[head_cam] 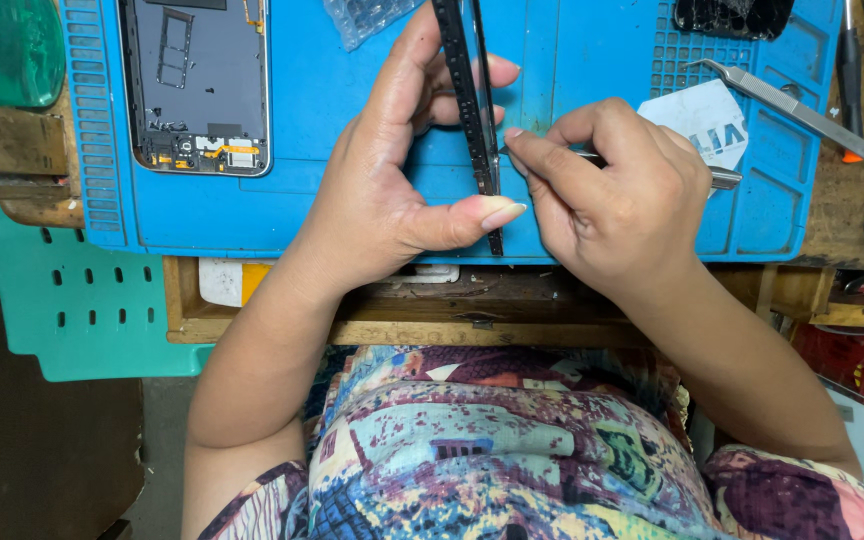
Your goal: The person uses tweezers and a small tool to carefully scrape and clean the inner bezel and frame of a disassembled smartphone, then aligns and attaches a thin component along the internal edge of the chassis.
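Note:
My left hand [392, 190] holds a thin black phone screen panel [464, 90] upright on its edge over the blue work mat [572, 60], thumb and fingers pinching it. My right hand [617, 195] grips a slim metal tool [724, 179] and its fingertip presses against the panel's edge near the middle. The tool's tip is hidden behind the fingers.
An opened phone body [197, 85] with exposed parts lies on the mat's left. Metal tweezers [802, 112] and a white sticker [707, 120] lie at right, a cracked black screen [732, 15] at top right. A teal plastic stool [82, 300] stands lower left.

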